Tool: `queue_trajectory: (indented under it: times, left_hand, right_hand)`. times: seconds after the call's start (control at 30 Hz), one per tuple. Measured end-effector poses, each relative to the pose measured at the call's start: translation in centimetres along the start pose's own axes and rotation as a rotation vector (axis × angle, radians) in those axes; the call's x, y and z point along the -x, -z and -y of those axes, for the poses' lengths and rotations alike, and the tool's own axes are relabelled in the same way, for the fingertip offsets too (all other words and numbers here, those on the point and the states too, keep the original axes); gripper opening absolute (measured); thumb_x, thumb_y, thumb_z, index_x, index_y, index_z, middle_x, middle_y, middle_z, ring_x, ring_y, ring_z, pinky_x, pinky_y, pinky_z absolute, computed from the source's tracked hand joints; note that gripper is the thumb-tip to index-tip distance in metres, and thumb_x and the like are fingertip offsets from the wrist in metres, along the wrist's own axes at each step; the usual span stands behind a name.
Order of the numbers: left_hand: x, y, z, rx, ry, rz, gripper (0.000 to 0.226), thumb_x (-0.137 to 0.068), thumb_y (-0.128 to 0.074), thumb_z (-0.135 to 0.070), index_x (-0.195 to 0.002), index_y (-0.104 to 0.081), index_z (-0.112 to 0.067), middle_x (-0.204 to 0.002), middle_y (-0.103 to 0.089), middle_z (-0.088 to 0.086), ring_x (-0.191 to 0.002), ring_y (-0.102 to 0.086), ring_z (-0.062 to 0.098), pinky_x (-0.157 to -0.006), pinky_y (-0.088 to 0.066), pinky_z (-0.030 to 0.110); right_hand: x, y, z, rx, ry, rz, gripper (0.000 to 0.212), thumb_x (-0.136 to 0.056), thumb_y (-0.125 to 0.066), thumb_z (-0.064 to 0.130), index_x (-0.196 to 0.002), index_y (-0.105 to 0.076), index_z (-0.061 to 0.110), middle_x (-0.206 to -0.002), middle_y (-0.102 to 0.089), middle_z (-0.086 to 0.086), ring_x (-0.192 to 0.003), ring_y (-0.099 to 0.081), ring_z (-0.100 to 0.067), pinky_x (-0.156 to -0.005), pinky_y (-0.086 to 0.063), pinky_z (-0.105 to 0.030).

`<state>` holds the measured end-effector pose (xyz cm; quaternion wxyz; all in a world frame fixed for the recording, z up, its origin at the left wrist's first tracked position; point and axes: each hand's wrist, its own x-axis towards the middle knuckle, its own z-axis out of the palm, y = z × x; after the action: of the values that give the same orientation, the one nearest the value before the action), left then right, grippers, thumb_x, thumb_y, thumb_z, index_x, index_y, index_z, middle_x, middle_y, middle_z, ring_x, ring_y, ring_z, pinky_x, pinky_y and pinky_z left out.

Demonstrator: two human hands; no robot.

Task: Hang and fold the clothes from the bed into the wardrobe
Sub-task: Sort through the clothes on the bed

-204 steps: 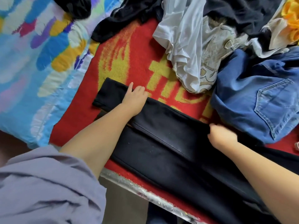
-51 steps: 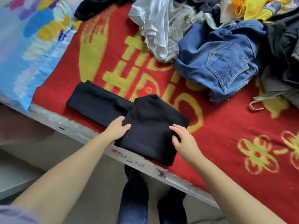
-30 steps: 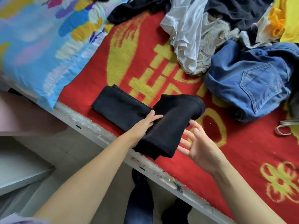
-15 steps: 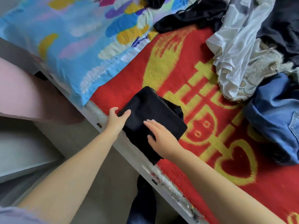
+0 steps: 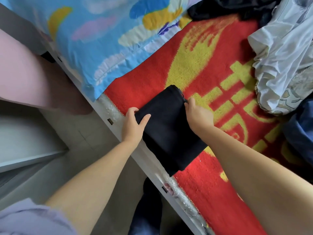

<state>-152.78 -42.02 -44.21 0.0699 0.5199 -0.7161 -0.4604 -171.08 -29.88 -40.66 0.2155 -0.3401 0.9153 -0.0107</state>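
Trousers (image 5: 171, 131), black and folded into a compact rectangle, lie at the bed's (image 5: 152, 160) near edge on the red and yellow blanket (image 5: 211, 73), held between both hands. The left hand (image 5: 133, 126) grips the bundle's left side, thumb on top and fingers curled round its edge. The right hand (image 5: 199, 115) clasps the far right corner, fingers seemingly tucked under the cloth, though the grip is partly hidden. Half a second ago the right palm lay flat on top and the left only touched the edge; now both have closed on the sides. Beyond the right hand lies a crumpled white garment (image 5: 284, 61); beyond the left, a blue patterned pillow (image 5: 105, 39).
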Motion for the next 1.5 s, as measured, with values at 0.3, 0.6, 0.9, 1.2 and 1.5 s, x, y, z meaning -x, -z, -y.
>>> queue_trajectory:
  times: [0.3, 0.6, 0.9, 1.2, 1.5]
  left_hand:
    - [3.4, 0.1, -4.0, -0.736, -0.471, -0.175, 0.072, -0.09, -0.05, -0.039, -0.148, -0.026, -0.004, -0.154, -0.025, 0.02, -0.143, -0.024, 0.034, -0.113, -0.016, 0.059]
    - [12.5, -10.0, -3.7, -0.753, -0.058, 0.182, 0.116, -0.077, -0.041, -0.078, -0.148, 0.019, -0.008, -0.153, 0.026, 0.021, -0.135, 0.038, 0.03, -0.108, 0.02, 0.056]
    - [14.5, -10.9, -6.8, -1.021, -0.097, 0.123, 0.098, -0.095, -0.049, -0.045, -0.142, 0.027, -0.005, -0.151, 0.016, 0.033, -0.141, 0.018, 0.045, -0.104, 0.017, 0.066]
    - [15.4, 2.0, -12.6, -0.806, -0.136, 0.068, 0.073, -0.092, -0.056, -0.011, -0.151, -0.014, -0.019, -0.157, -0.022, 0.004, -0.146, -0.016, 0.024, -0.116, -0.02, 0.044]
    - [23.4, 15.1, -18.0, -0.752, -0.169, -0.182, 0.065, -0.093, -0.053, -0.012, -0.149, -0.021, -0.018, -0.152, -0.029, 0.002, -0.143, -0.02, 0.027, -0.108, -0.032, 0.05]
  right_hand:
    - [2.4, 3.3, -2.9, 0.24, 0.477, -0.085, 0.051, -0.098, -0.036, 0.016, -0.148, -0.029, 0.013, -0.152, -0.035, -0.007, -0.142, -0.029, -0.029, -0.111, -0.028, -0.049]
    - [7.3, -1.5, -8.0, 0.688, 0.813, 0.198, 0.09, -0.095, -0.037, 0.016, -0.136, 0.043, 0.019, -0.144, 0.048, -0.001, -0.133, 0.042, -0.021, -0.103, 0.03, -0.057]
    - [7.4, -0.4, -6.0, 0.676, 0.795, 0.064, 0.068, -0.102, -0.032, 0.016, -0.149, 0.017, 0.008, -0.16, 0.011, -0.012, -0.147, 0.011, -0.027, -0.113, 0.019, -0.05]
    - [11.2, 11.9, 3.2, 0.606, 0.786, 0.114, 0.055, -0.097, -0.045, 0.014, -0.148, -0.025, 0.011, -0.148, -0.036, -0.007, -0.139, -0.03, -0.03, -0.114, -0.025, -0.041]
    - [20.2, 23.0, 11.7, 0.703, 0.916, -0.074, 0.055, -0.097, -0.046, 0.021, -0.147, -0.026, 0.014, -0.147, -0.037, -0.005, -0.14, -0.028, -0.031, -0.11, -0.029, -0.043]
